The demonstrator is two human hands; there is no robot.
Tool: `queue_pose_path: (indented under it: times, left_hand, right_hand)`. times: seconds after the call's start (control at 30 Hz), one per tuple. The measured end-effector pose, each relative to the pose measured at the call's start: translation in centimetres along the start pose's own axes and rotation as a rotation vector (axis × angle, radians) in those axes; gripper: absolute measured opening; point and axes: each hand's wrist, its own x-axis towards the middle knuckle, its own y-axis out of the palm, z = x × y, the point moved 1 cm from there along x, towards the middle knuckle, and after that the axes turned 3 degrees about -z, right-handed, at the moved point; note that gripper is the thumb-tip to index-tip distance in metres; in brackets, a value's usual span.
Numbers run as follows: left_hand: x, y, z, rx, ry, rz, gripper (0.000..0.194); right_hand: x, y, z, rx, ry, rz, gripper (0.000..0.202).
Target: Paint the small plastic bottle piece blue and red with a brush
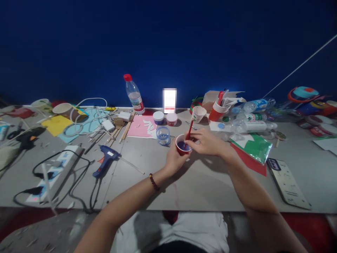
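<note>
My left hand is wrapped around a red paper cup with a white rim and dark blue-purple liquid inside. Between the fingers of my right hand is a slim red stick, perhaps a brush handle; its lower end dips into the cup and cannot be made out. Just left of the cup stands a small clear jar with a bluish rim. Behind it are two lidded jars, one blue and one red. A white patterned paper cup tilts beyond my right hand.
A blue glue gun, power strip and loose cables lie on the left. A red-capped bottle stands at the back. Rightward are red cups holding pens, plastic bottles, green paper and a phone.
</note>
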Motion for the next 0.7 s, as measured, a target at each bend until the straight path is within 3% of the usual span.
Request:
queue_pose_path:
  times: [0.23, 0.37, 0.57, 0.7]
  left_hand:
    - [-0.1, 0.0, 0.2, 0.023, -0.004, -0.002, 0.057]
    - [-0.2, 0.0, 0.1, 0.005, -0.004, -0.011, 0.058]
    - [-0.1, 0.0, -0.1, 0.007, 0.017, -0.014, 0.058]
    - [-0.1, 0.0, -0.3, 0.014, 0.017, -0.014, 0.057]
  right_hand:
    - [0.1, -1.0, -0.5, 0.117, 0.105, -0.118, 0.019]
    - [0.4, -0.1, -2.1, 0.152, 0.136, -0.059, 0.014]
    - [0.8, 0.5, -1.9, -0.031, 0.036, -0.132, 0.018]
    - [0.4, 0.1, -1.2, 0.006, -0.024, -0.155, 0.018]
